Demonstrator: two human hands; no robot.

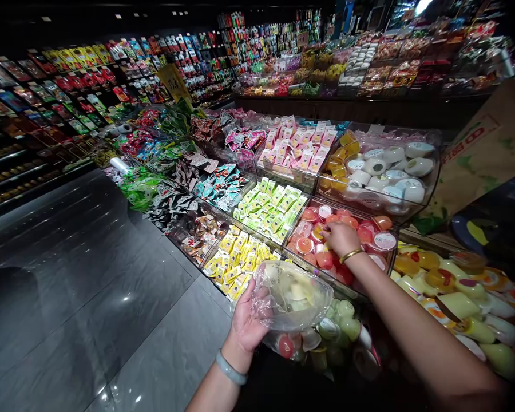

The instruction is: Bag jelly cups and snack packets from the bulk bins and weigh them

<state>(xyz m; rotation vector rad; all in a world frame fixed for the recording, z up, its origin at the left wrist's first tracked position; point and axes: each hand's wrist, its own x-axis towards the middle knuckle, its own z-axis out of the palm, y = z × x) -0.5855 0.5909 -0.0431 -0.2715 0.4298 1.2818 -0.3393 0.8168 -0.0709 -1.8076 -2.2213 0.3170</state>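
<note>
My left hand (pixel 245 323) grips the rim of a clear plastic bag (pixel 298 297), holding it open in front of the display. Pale and red jelly cups lie inside the bag. My right hand (pixel 341 237), with a gold bangle on the wrist, reaches down into a clear bin of red jelly cups (pixel 326 260). Its fingers curl onto a cup among them; what they grip is hidden under the hand.
Clear bins hold yellow packets (pixel 236 263), green packets (pixel 272 209), pink packets (pixel 298 149), white cups (pixel 390 171) and green cups (pixel 343 326). Yellow jelly cups (pixel 459 303) fill the right. Snack shelves line the left wall. A dark tiled aisle (pixel 90 286) runs left.
</note>
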